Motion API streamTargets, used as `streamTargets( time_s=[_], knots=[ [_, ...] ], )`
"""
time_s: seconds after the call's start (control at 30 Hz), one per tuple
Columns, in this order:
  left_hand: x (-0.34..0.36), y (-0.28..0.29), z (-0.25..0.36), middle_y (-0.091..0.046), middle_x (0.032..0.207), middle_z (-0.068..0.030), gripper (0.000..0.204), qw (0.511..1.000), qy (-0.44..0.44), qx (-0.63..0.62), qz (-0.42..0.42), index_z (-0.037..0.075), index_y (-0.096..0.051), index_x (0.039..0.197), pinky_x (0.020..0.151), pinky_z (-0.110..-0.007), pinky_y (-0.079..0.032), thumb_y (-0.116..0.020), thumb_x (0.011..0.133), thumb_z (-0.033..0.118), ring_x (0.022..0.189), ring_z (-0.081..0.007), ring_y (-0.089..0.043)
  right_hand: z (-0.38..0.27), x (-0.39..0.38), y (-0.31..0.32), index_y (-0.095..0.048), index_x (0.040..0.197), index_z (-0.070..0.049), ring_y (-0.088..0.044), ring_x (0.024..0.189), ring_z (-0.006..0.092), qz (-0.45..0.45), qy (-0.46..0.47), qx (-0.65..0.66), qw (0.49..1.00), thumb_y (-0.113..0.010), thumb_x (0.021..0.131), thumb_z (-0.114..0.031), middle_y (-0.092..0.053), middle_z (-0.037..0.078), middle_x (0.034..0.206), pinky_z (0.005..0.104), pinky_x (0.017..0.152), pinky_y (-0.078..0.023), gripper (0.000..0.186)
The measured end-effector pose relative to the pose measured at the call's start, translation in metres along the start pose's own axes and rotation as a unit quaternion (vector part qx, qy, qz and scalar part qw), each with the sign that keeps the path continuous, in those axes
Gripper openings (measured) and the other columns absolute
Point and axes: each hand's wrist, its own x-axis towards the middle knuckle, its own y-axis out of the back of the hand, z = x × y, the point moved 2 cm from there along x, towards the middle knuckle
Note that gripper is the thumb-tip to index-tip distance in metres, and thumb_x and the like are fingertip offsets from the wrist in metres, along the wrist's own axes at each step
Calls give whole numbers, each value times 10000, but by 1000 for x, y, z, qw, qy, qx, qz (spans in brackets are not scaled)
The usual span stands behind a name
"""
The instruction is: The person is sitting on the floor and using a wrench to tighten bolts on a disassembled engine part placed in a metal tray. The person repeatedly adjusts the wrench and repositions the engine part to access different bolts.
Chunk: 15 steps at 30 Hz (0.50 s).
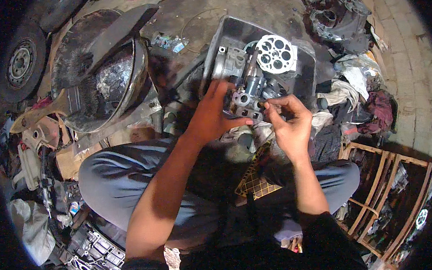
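A grey metal machine part (244, 100) with several round and square openings sits over the near edge of a dark plastic tub (258, 21). My left hand (209, 115) grips its left side, thumb stretched along the near face. At the right side of the part, my right hand (292, 128) is closed in a pinch against it; whatever lies between the fingertips is too small to make out. Just beyond the part is a dark cylinder (256, 85). Inside the tub lie a silvery round disc (275, 54) with several holes and a grey metal housing (228, 62).
Left of the tub stands a large round basin (139, 66), with a wooden-handled brush (51, 111) across its near side. A wheel (22, 64) is at far left. Rags (345, 93) lie at right, above a wooden crate (381, 169). Engine castings (98, 251) fill the lower left.
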Motion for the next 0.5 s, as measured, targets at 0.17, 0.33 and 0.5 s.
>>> streamTargets(
  time_s=[0.17,0.33,0.5],
  knots=[
    [-2,-2,0,-553,1286,-209,933,1000,20,-10,3,36,-469,1326,1048,-491,-459,-1000,624,347,1228,-429,-553,-23,-2,-2,-713,903,-2,-711,812,270,-32,92,-109,989,-772,833,11,-713,138,888,364,750,-544,92],
    [-2,1,0,-500,1351,-245,944,999,38,17,-14,36,-455,1336,1031,-519,-479,-960,659,459,1257,-484,-534,-34,-4,-4,-713,903,-4,-711,835,335,-78,145,-164,973,-761,820,0,-696,165,892,406,748,-544,96],
    [-2,3,-1,-491,1387,-252,961,999,36,11,-25,27,-453,1343,1044,-514,-476,-958,657,471,1268,-486,-529,-22,7,-3,-724,872,-1,-704,777,341,-84,-17,-80,993,-765,824,-24,-687,172,817,408,723,-536,68]
  ],
)
